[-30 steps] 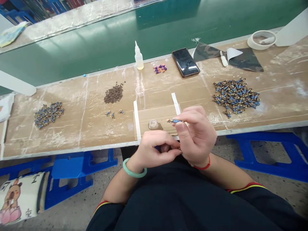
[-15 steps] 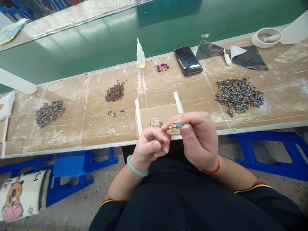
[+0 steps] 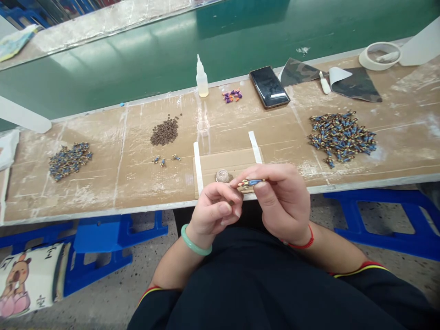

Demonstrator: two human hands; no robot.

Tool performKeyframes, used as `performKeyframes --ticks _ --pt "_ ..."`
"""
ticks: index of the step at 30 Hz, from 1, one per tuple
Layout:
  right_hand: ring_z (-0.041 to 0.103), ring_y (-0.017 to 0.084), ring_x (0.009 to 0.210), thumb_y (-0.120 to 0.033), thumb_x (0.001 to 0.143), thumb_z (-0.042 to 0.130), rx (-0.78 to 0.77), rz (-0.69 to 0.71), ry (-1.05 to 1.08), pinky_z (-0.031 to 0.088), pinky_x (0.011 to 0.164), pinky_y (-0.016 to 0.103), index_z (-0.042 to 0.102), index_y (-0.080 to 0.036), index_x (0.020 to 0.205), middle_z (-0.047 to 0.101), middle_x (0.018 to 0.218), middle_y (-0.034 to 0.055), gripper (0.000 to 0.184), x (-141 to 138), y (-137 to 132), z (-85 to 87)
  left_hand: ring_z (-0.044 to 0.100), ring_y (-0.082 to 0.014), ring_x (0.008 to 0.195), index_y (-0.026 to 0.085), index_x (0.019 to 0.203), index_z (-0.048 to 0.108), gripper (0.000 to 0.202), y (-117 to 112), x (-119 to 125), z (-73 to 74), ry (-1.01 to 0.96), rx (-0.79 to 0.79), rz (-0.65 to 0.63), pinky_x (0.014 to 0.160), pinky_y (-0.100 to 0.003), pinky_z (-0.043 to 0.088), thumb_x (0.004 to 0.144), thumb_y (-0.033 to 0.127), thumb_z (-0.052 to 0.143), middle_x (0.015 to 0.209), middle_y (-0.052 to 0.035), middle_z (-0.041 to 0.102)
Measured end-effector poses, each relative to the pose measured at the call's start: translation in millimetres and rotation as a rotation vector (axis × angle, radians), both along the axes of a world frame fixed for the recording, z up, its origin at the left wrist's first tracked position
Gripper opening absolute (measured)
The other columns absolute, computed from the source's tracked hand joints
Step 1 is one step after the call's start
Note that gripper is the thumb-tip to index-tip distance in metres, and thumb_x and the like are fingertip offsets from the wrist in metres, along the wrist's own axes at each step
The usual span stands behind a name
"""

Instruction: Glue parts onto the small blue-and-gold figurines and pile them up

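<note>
My right hand (image 3: 280,201) pinches a small blue and gold piece (image 3: 252,182) between thumb and forefinger, just in front of the bench edge. My left hand (image 3: 213,211), with a green bangle on the wrist, is closed in a pinch on a tiny dark bead (image 3: 231,202) right below that piece's left end. A small clear cap (image 3: 222,175) sits on the bench just beyond the fingers. A large heap of blue and gold pieces (image 3: 341,133) lies to the right, a smaller heap (image 3: 69,158) to the far left, and a pile of brown beads (image 3: 165,132) sits left of centre.
On the cardboard-covered bench (image 3: 103,183) stand a glue bottle (image 3: 201,79), a black phone (image 3: 270,86), purple and orange bits (image 3: 232,96), camouflage fabric (image 3: 357,85) and a tape roll (image 3: 378,56). Two white tape strips (image 3: 197,167) flank the work spot. Blue stools (image 3: 103,238) stand under the bench.
My left hand came up from my lap and its pinched fingertips now meet the left end of the piece in my right hand. The right hand stayed almost still.
</note>
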State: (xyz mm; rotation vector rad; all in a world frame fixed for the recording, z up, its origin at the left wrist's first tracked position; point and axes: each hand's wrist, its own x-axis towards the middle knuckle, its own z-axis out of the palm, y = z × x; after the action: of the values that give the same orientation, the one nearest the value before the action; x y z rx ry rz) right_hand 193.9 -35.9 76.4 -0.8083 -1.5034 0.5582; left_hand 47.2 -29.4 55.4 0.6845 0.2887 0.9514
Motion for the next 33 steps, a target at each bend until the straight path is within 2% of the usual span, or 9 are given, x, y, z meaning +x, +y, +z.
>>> performKeyframes --ticks 3,5,9,11,14,18,24,28,33 --pt "0.076 0.022 0.086 -0.023 0.107 0.056 0.013 0.014 0.020 0.064 0.072 0.037 0.066 -0.023 0.111 0.077 0.096 0.0053 0.012 -0.1 1.3 0.5 0.021 -0.0022 0.040 0.020 0.075 0.069 0.031 -0.4 1.4 1.1 0.020 -0.032 0.022 0.033 -0.014 0.021 0.076 0.044 0.089 0.055 0.0041 0.052" --pt "0.074 0.022 0.086 -0.021 0.106 0.054 0.100 -0.004 -0.022 0.064 0.076 0.038 0.065 -0.022 0.109 0.077 0.095 0.0054 0.012 2.8 1.7 2.8 0.021 -0.0014 0.040 0.021 0.075 0.069 0.031 -0.7 2.7 2.8 0.021 -0.023 0.058 0.032 -0.013 0.021 0.077 0.044 0.089 0.056 0.0053 0.050" --pt "0.069 0.021 0.088 -0.022 0.103 0.054 0.419 -0.082 -0.337 0.061 0.069 0.038 0.063 -0.027 0.092 0.080 0.097 0.0005 0.016 14.0 -0.8 11.8 0.034 -0.0025 0.044 0.023 0.082 0.072 0.021 -2.8 4.1 7.3 0.046 0.107 0.216 0.037 -0.014 0.026 0.085 0.040 0.084 0.062 0.0052 0.051" --pt "0.067 0.021 0.087 -0.021 0.102 0.054 0.477 -0.085 -0.440 0.058 0.061 0.036 0.061 -0.028 0.085 0.080 0.097 -0.0031 0.020 18.5 -3.0 15.7 0.043 -0.0050 0.051 0.024 0.081 0.072 0.023 -4.2 3.7 9.0 0.130 0.181 0.324 0.042 -0.015 0.033 0.085 0.042 0.083 0.064 0.0043 0.052" --pt "0.065 0.021 0.087 -0.021 0.103 0.051 0.443 -0.065 -0.447 0.056 0.060 0.036 0.062 -0.026 0.088 0.080 0.096 -0.0004 0.019 20.9 -5.4 18.0 0.049 -0.0073 0.057 0.024 0.081 0.073 0.023 -6.0 2.0 9.6 0.265 0.289 0.452 0.052 -0.018 0.043 0.084 0.044 0.084 0.065 0.0033 0.057" --pt "0.066 0.021 0.088 -0.021 0.105 0.053 0.394 -0.004 -0.403 0.057 0.066 0.037 0.062 -0.022 0.099 0.081 0.099 0.0036 0.011 20.4 -6.9 17.7 0.060 -0.0091 0.065 0.025 0.089 0.079 0.011 -7.3 -0.8 7.3 0.345 0.448 0.581 0.062 -0.021 0.051 0.088 0.035 0.083 0.075 0.0009 0.070" --pt "0.065 0.021 0.087 -0.019 0.105 0.052 0.290 0.065 -0.297 0.060 0.075 0.039 0.061 -0.021 0.111 0.079 0.095 0.0057 0.011 18.6 -10.4 19.1 0.068 -0.0100 0.071 0.023 0.104 0.079 0.012 -4.6 -5.7 5.0 0.455 0.763 0.768 0.067 -0.021 0.056 0.092 0.021 0.078 0.080 0.0004 0.075" --pt "0.063 0.022 0.086 -0.018 0.105 0.052 0.174 0.097 -0.177 0.059 0.075 0.037 0.064 -0.021 0.116 0.075 0.089 0.0055 0.017 14.8 -12.6 18.0 0.069 -0.0101 0.070 0.020 0.108 0.078 0.019 -1.3 -9.7 7.1 0.496 0.937 0.810 0.062 -0.020 0.056 0.091 0.014 0.077 0.081 -0.0006 0.076" --pt "0.060 0.022 0.085 -0.017 0.104 0.055 0.080 0.122 -0.021 0.057 0.072 0.035 0.066 -0.021 0.115 0.072 0.088 0.0057 0.017 9.8 -14.2 14.5 0.070 -0.0104 0.071 0.021 0.110 0.078 0.023 0.0 -12.8 8.1 0.530 0.966 0.803 0.063 -0.021 0.058 0.089 0.011 0.078 0.084 -0.0007 0.077"
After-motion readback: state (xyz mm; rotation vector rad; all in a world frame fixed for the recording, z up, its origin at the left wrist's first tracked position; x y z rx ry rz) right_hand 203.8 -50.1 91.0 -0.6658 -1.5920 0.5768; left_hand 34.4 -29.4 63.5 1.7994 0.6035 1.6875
